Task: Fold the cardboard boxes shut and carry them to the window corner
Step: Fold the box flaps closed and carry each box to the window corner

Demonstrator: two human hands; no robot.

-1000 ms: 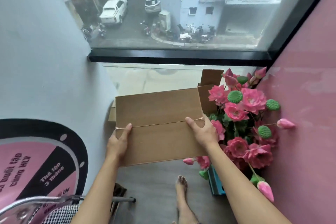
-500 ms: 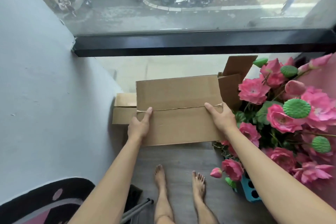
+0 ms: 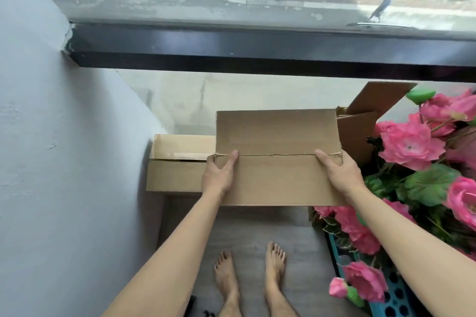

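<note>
My left hand (image 3: 219, 177) and right hand (image 3: 340, 175) hold the closed cardboard box (image 3: 278, 157) at mid-frame, above the floor at the window corner. Each hand wraps one end of the box, thumb laid flat along the top seam where the two flaps meet; the fingers beneath are hidden.

Hazards, as I judge them: the seam shows no tape, so the flaps may spring open if my thumbs lift. At centre-left a second box (image 3: 177, 162) lies against the wall, and at upper right an open box (image 3: 360, 131) stands touching the pink flowers (image 3: 409, 144); the gap between them looks narrow, so the carried box may catch a raised flap or crush the blooms as it descends.

Compared with a second ago, the box sits lower and nearer the window frame (image 3: 257, 51), and both of my feet (image 3: 249, 283) now show at bottom centre.
</note>
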